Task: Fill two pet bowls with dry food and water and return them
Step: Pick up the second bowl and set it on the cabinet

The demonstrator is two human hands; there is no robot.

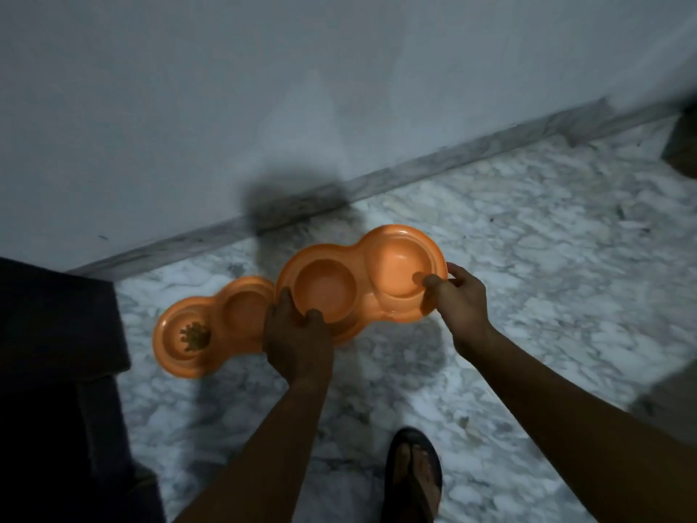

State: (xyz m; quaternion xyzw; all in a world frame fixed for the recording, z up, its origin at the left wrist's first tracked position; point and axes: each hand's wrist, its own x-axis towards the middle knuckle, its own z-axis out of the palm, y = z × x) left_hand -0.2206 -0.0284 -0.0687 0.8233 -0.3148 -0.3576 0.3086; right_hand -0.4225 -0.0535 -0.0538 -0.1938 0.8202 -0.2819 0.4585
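Observation:
An orange double pet bowl (pixel 339 258) is held above the marble floor, both of its round wells showing no food. My left hand (pixel 298 334) grips its near left rim with the thumb over the edge. My right hand (pixel 458 296) pinches its right rim, thumb inside the right well. A second orange double pet bowl (pixel 222 341) lies on the floor to the left, partly under the held one. Its left well holds a small heap of brown dry food (pixel 195 336); its right well looks bare.
A pale wall with a grey marble skirting (pixel 415 164) runs diagonally behind the bowls. Dark furniture (pixel 56 352) fills the left edge. My sandalled foot (pixel 415 473) stands on the marble floor (pixel 547 258) at the bottom. A dark object (pixel 682 145) sits at the far right.

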